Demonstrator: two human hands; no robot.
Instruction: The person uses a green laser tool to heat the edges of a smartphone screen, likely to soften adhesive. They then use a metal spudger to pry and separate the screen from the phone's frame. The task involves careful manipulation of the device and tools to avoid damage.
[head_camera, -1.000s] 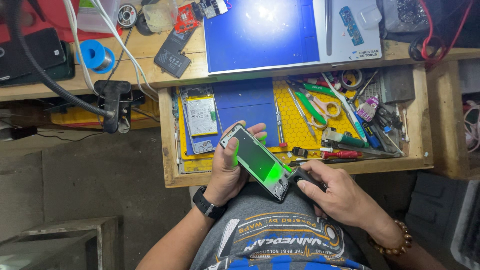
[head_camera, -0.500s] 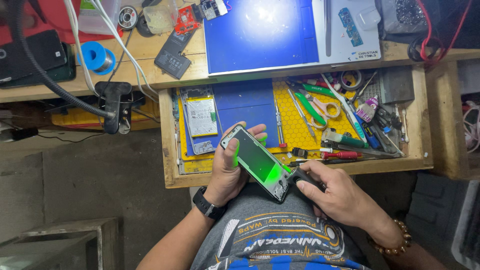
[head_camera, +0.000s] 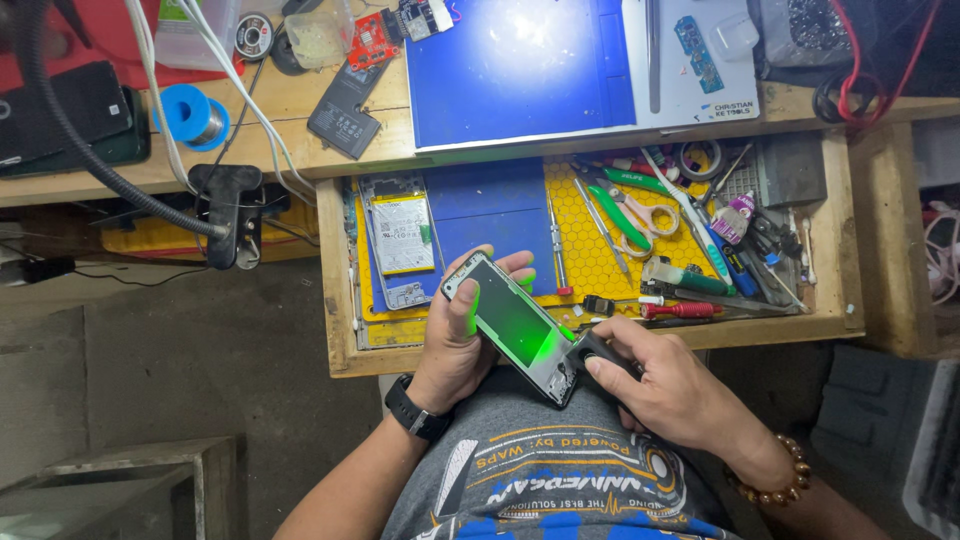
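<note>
Now | phone (head_camera: 512, 325) gripped in left hand (head_camera: 455, 350) | right hand (head_camera: 655, 385) touching its lower end

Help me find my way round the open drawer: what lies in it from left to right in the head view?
Opened phone body → blue mat → green-handled pliers → scissors → toothbrush → grey block.

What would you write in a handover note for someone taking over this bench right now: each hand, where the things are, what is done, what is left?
Left hand grips the phone, tilted over the lap, its glass glowing green.
Right hand holds a small black light tool against the phone's lower end.
An opened phone body lies in the open drawer among hand tools.
Done: light is on the glass.
Left: cannot tell from this view.
</note>
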